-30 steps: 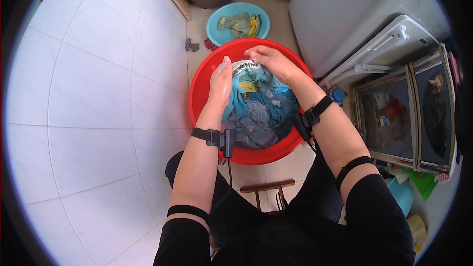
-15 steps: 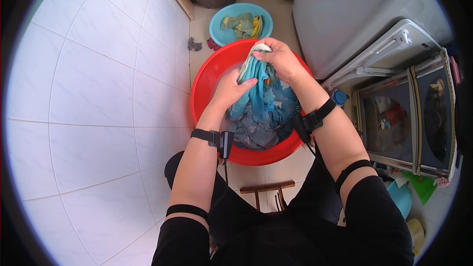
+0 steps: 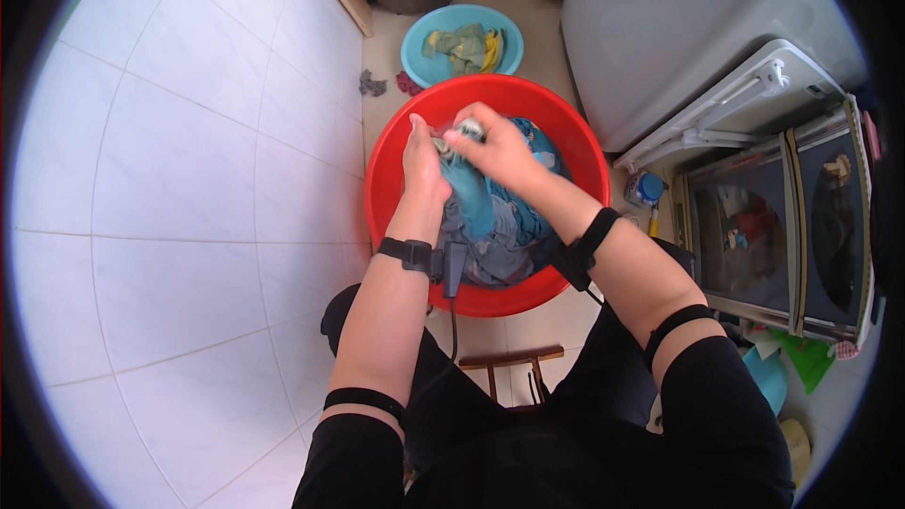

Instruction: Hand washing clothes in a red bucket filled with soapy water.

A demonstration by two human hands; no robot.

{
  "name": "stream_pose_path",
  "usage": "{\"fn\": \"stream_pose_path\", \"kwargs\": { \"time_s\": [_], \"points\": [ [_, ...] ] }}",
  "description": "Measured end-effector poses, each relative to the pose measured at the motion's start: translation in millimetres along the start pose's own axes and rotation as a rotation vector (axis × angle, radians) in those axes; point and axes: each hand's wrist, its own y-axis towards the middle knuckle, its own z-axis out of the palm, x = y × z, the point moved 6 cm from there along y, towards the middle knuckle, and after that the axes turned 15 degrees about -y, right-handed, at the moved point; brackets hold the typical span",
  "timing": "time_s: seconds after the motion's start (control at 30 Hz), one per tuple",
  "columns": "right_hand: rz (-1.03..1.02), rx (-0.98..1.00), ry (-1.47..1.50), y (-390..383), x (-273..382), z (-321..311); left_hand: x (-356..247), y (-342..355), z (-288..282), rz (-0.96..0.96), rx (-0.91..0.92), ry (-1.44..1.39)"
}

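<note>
Head view: I see both hands at frame centre, over the red basin [image 3: 396,146].
Left hand [image 3: 424,162]: clenched on the teal cloth [image 3: 468,196].
Right hand [image 3: 495,149]: grasping the same cloth.

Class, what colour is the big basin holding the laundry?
Red basin, clearest in the head view.

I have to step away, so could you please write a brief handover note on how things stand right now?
Left hand: closed on the upper end of the teal garment, over the red basin.
Right hand: gripping the same bunched end, pressed against the left.
The rest of the garment hangs into the basin onto a pile of grey and blue laundry.
The small blue basin beyond holds green and yellow cloth.
Done: one piece is lifted and in both hands.
Left: the pile in the red basin.
</note>
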Motion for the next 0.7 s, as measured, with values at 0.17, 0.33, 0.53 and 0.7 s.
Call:
{"fn": "stream_pose_path", "kwargs": {
  "time_s": [0.17,0.33,0.53,0.7],
  "points": [
    [-0.019,-0.072,-0.415,-11.6,-8.9,17.4,45.6,8.3,-13.9,-0.108,0.096,0.014],
    [0.238,-0.236,-0.389,-6.6,-54.4,8.6,52.2,-20.2,20.2,-0.020,0.062,0.169],
    [0.143,-0.127,-0.480,-9.6,-22.7,26.7,44.7,-22.4,4.0,-0.161,-0.103,-0.018],
    [0.330,-0.221,-0.388,-2.8,-66.6,10.5,51.2,-29.0,25.3,-0.086,0.050,0.153]
  ]
}}
